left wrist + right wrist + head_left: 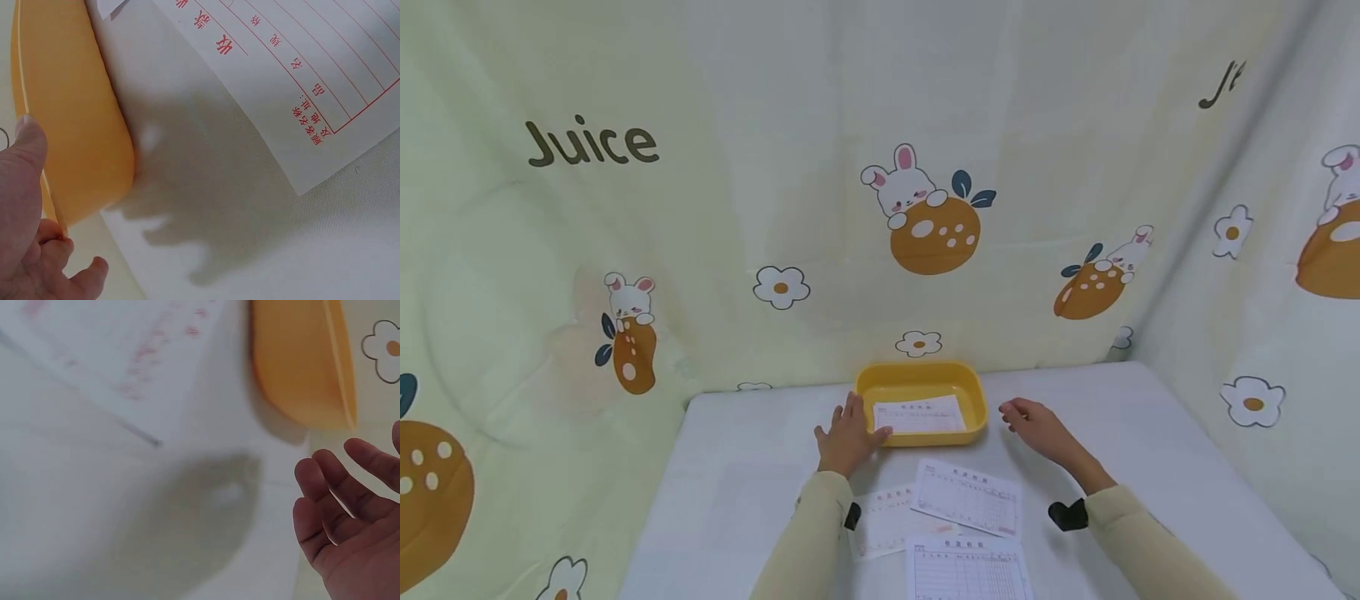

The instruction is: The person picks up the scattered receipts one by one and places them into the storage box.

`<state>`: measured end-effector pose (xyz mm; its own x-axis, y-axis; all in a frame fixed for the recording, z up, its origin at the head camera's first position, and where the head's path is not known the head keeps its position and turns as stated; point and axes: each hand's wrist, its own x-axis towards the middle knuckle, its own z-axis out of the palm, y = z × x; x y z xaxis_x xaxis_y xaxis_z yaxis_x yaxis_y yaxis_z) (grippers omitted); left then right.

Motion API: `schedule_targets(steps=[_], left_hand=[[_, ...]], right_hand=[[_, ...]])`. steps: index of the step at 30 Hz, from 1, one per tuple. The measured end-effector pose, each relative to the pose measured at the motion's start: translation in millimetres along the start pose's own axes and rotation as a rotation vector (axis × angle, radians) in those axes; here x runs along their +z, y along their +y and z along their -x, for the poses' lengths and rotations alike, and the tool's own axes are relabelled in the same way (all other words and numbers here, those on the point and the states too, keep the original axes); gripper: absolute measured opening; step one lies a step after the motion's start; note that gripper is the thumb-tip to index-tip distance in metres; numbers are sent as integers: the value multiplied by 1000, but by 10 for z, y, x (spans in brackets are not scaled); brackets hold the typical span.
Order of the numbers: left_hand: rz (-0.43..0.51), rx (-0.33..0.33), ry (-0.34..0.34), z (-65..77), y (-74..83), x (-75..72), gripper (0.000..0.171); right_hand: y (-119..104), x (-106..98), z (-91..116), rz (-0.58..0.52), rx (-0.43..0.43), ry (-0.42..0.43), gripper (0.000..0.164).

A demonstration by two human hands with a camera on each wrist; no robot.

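My left hand is at the near left corner of a yellow tray. Its fingers are spread, the thumb lies across the front rim, and the fingertips are at the left side; the left wrist view shows the thumb right at the rim. Inside the tray lies a printed receipt slip. To the right of the tray, my right hand hovers apart from it, fingers loosely bent with nothing in them. Its shadow falls on the table in the right wrist view.
In front of the tray lie a blue-lined receipt form, a red-printed form partly under it, and another form nearer to me. The white table meets a patterned curtain behind the tray.
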<state>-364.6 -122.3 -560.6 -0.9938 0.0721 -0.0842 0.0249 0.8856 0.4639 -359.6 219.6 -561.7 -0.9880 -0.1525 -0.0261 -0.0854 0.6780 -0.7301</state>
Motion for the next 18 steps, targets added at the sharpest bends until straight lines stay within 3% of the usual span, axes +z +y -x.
schedule_targets(steps=[10, 18], left_hand=[[16, -19, -22, 12, 14, 4, 90], [23, -14, -20, 0, 9, 9, 90]], right_hand=[[315, 248, 420, 24, 76, -36, 26], [424, 365, 550, 47, 82, 14, 20]])
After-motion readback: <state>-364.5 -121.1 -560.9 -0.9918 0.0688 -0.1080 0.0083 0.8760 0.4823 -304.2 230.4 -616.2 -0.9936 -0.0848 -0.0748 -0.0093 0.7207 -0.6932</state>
